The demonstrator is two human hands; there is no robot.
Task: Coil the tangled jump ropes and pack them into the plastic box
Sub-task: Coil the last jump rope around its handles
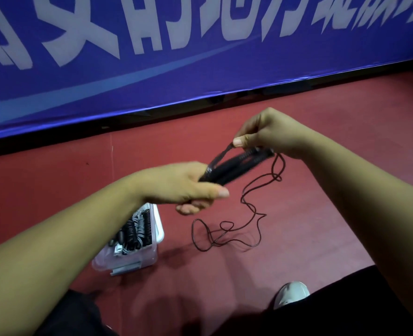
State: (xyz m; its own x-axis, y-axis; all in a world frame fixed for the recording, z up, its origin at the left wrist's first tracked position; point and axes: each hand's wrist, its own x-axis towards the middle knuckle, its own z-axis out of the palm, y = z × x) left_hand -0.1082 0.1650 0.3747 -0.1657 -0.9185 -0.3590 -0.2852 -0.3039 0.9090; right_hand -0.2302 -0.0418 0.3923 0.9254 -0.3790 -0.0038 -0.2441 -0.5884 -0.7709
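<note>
Left hand (186, 187) clasps jump rope handles (239, 166) while right hand (270, 134) pinches the cord (221, 155).

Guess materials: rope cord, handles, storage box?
Cord: thin, dark and smooth-looking, holding springy loops on the floor. Probably PVC or coated wire; can't tell which.
Handles: black, matte, with ribbed bands. Likely moulded plastic, possibly foam-gripped.
Box: translucent, glossy walls with coiled ropes showing through. Plastic.

Left hand (186, 185) and right hand (270, 134) bare, forearms (62, 241) bare too. Legs in black clothing (333, 311) along bottom edge. Pale grey shoe (291, 293), lower right of frame.
</note>
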